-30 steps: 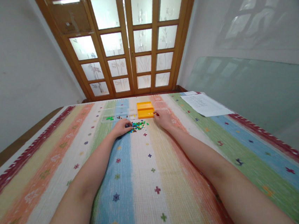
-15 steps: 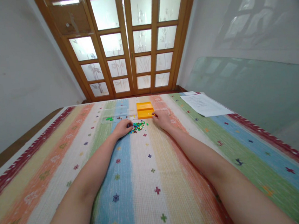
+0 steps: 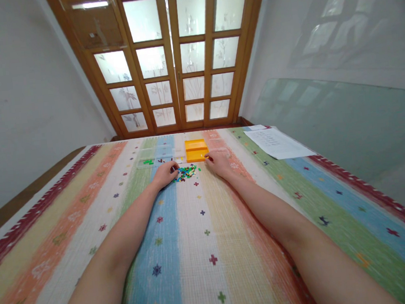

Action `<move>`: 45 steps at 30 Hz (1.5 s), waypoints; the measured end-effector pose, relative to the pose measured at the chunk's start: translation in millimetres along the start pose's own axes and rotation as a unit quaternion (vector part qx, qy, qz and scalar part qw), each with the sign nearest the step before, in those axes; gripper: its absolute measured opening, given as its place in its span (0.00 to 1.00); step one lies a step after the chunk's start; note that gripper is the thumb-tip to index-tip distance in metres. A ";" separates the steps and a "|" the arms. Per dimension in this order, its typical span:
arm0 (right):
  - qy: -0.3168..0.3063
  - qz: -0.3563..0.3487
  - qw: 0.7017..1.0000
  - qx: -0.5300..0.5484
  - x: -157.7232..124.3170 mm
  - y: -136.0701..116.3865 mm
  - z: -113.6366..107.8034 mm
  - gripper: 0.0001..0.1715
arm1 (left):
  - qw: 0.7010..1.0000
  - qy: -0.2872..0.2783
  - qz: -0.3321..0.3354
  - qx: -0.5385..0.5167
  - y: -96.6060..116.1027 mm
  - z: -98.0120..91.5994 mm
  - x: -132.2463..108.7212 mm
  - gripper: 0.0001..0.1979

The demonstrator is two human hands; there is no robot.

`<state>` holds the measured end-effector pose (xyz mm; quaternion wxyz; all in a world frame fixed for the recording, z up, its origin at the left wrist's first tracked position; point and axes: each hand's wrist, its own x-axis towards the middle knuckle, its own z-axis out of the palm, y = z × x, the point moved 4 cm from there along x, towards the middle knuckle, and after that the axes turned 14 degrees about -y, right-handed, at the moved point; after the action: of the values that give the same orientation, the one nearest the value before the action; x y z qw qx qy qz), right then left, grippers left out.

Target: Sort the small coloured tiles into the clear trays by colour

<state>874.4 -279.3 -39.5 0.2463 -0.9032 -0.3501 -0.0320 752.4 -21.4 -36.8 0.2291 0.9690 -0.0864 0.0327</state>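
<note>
A small heap of mixed green, blue, yellow and dark pieces [image 3: 187,172], too tiny to name surely, lies on the striped cloth. My left hand [image 3: 165,174] rests at the heap's left edge, fingers curled together; whatever they pinch is hidden. Just behind the heap stands an orange tray [image 3: 196,145] with two sections and a few tiny bits in the nearer one. At the tray's front right corner is my right hand [image 3: 219,164], thumb and fingertips drawn together. What lies between those fingertips is too small to make out.
Left of the orange tray, a clear compartment box [image 3: 153,162] holds green pieces [image 3: 148,162] and dark pieces [image 3: 161,161]. Another clear plastic section [image 3: 220,151] is on the tray's right. White paper sheets [image 3: 276,144] lie at the table's far right.
</note>
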 end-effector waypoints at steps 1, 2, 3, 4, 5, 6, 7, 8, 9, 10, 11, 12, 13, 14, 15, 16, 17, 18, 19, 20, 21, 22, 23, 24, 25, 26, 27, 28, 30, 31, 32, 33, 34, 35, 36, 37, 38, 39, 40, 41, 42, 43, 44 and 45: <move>0.000 -0.002 1.000 0.000 0.0 0.1 0.3 0.16 | 1.000 0.002 -0.002 -0.001 0.4 -0.7 -0.3 0.06; 0.001 -0.004 1.000 -0.001 -0.1 0.1 0.5 0.16 | 1.000 0.005 -0.002 -0.003 1.0 -1.6 -0.6 0.07; 0.003 -0.007 1.000 -0.002 0.0 0.2 0.8 0.16 | 1.000 0.008 0.000 -0.004 1.8 -2.5 -1.0 0.07; 0.005 -0.009 1.000 -0.004 0.1 0.2 1.0 0.16 | 1.000 0.012 0.003 -0.006 2.7 -3.4 -1.3 0.07; 0.006 -0.010 1.000 -0.005 0.4 0.3 1.4 0.16 | 1.000 0.016 0.005 -0.007 3.7 -4.2 -1.6 0.07; 0.006 -0.010 1.000 -0.007 0.7 0.5 1.8 0.16 | 1.000 0.018 0.005 -0.006 4.5 -4.9 -1.9 0.07; 0.006 -0.010 1.000 -0.009 1.0 0.8 2.1 0.16 | 1.000 0.017 0.003 -0.006 5.1 -5.3 -2.0 0.07; 0.005 -0.010 1.000 -0.011 1.4 1.0 2.5 0.16 | 1.000 0.015 0.000 -0.006 5.6 -5.5 -2.0 0.07; 0.005 -0.011 1.000 -0.012 1.7 1.2 2.8 0.17 | 1.000 0.014 -0.003 -0.005 5.9 -5.7 -2.1 0.07; 0.004 -0.012 1.000 -0.012 1.9 1.3 2.9 0.17 | 1.000 0.013 -0.005 -0.005 6.2 -5.8 -2.1 0.07; 0.003 -0.012 1.000 -0.012 2.0 1.4 3.0 0.17 | 1.000 0.014 -0.006 -0.005 6.3 -6.0 -2.1 0.07; 0.001 -0.012 1.000 -0.013 2.0 1.4 3.0 0.17 | 1.000 0.017 -0.004 -0.004 6.3 -6.1 -2.2 0.06; -0.001 -0.012 1.000 -0.014 2.0 1.3 3.1 0.17 | 1.000 0.021 -0.001 -0.003 6.2 -6.3 -2.3 0.06; -0.003 -0.012 1.000 -0.014 1.8 1.2 3.0 0.17 | 1.000 0.026 0.003 -0.002 6.1 -6.4 -2.4 0.06; -0.005 -0.012 1.000 -0.015 1.6 1.0 3.0 0.17 | 1.000 0.029 0.008 -0.001 5.8 -6.4 -2.5 0.06; -0.005 -0.013 1.000 -0.015 1.4 0.8 3.0 0.17 | 0.999 0.031 0.012 0.000 5.6 -6.3 -2.5 0.06; -0.004 -0.014 1.000 -0.014 1.2 0.5 2.9 0.16 | 0.999 0.032 0.015 0.000 5.3 -6.1 -2.5 0.05; -0.002 -0.016 1.000 -0.012 1.1 0.2 2.8 0.16 | 0.999 0.031 0.016 0.000 5.0 -5.9 -2.6 0.05; 0.000 -0.018 1.000 -0.011 0.9 0.0 2.8 0.16 | 0.999 0.030 0.015 0.000 4.7 -5.7 -2.5 0.05; 0.001 -0.019 1.000 -0.010 0.8 -0.1 2.8 0.16 | 1.000 0.029 0.012 0.000 4.4 -5.5 -2.5 0.05; 0.001 -0.019 1.000 -0.009 0.8 -0.1 2.8 0.16 | 1.000 0.028 0.008 -0.001 4.0 -5.3 -2.5 0.05; 0.000 -0.019 1.000 -0.010 0.7 -0.1 2.9 0.16 | 1.000 0.026 0.004 -0.002 3.6 -5.0 -2.5 0.05; -0.002 -0.019 1.000 -0.010 0.6 -0.1 2.9 0.16 | 1.000 0.026 0.000 -0.003 3.1 -4.8 -2.4 0.05; -0.003 -0.020 1.000 -0.011 0.5 -0.3 2.9 0.16 | 1.000 0.025 -0.002 -0.004 2.7 -4.4 -2.3 0.05; -0.005 -0.021 1.000 -0.012 0.3 -0.4 2.8 0.16 | 1.000 0.025 -0.002 -0.005 2.3 -4.1 -2.2 0.05; -0.006 -0.022 1.000 -0.013 0.1 -0.6 2.7 0.16 | 1.000 0.026 -0.001 -0.005 2.0 -3.8 -2.1 0.05; -0.008 -0.022 1.000 -0.013 -0.1 -0.8 2.5 0.15 | 1.000 0.026 0.000 -0.004 1.7 -3.6 -2.0 0.05; -0.008 -0.023 1.000 -0.013 -0.2 -1.0 2.4 0.15 | 1.000 0.028 0.000 -0.004 1.4 -3.4 -2.0 0.05; -0.009 -0.023 1.000 -0.014 -0.5 -1.3 2.1 0.15 | 1.000 0.029 0.000 -0.005 1.2 -3.4 -1.9 0.05; -0.008 -0.023 1.000 -0.014 -0.5 -1.5 2.1 0.15 | 1.000 0.029 0.001 -0.005 1.4 -3.5 -1.9 0.05; -0.008 -0.023 1.000 -0.015 -0.5 -1.7 2.1 0.15 | 1.000 0.029 0.001 -0.004 1.7 -3.7 -1.9 0.05; -0.009 -0.023 1.000 -0.015 -0.5 -1.9 2.2 0.15 | 1.000 0.029 0.001 -0.004 2.1 -3.9 -1.9 0.06; -0.010 -0.022 1.000 -0.016 -0.6 -2.1 2.3 0.15 | 1.000 0.029 0.000 -0.004 2.4 -4.2 -2.0 0.06; -0.010 -0.020 1.000 -0.016 -0.6 -2.2 2.5 0.15 | 1.000 0.030 -0.001 -0.003 2.6 -4.4 -2.0 0.07; -0.011 -0.019 1.000 -0.016 -0.7 -2.3 2.6 0.15 | 0.999 0.032 -0.002 -0.003 2.6 -4.7 -2.0 0.07; -0.012 -0.019 1.000 -0.015 -0.7 -2.3 2.8 0.15 | 0.999 0.034 0.000 -0.004 2.7 -4.9 -2.0 0.08; -0.012 -0.019 1.000 -0.014 -0.8 -2.1 2.9 0.15 | 0.999 0.037 0.004 -0.004 2.8 -5.1 -2.0 0.08; -0.011 -0.020 1.000 -0.013 -0.8 -1.9 3.1 0.15 | 0.999 0.038 0.012 -0.002 2.9 -5.3 -2.0 0.09; -0.011 -0.022 1.000 -0.013 -0.8 -1.6 3.4 0.15 | 0.999 0.040 0.020 0.000 3.1 -5.4 -2.0 0.10; -0.009 -0.025 1.000 -0.012 -0.8 -1.3 3.6 0.15 | 0.999 0.040 0.026 0.004 3.1 -5.6 -2.0 0.10; -0.008 -0.028 0.999 -0.013 -0.7 -0.8 3.8 0.15 | 0.999 0.040 0.031 0.007 3.0 -5.6 -1.9 0.11; -0.006 -0.031 0.999 -0.013 -0.5 -0.4 4.1 0.15 | 0.999 0.039 0.033 0.011 2.8 -5.6 -1.8 0.11; -0.004 -0.035 0.999 -0.014 -0.3 0.1 4.4 0.15 | 0.999 0.038 0.033 0.013 2.6 -5.6 -1.7 0.12; -0.003 -0.037 0.999 -0.015 -0.1 0.5 4.7 0.15 | 0.999 0.038 0.034 0.015 2.4 -5.6 -1.6 0.12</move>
<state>874.1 -277.4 -43.8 0.2300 -0.8934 -0.3834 -0.0436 750.2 -20.7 -30.9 0.2162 0.9670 -0.1096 0.0787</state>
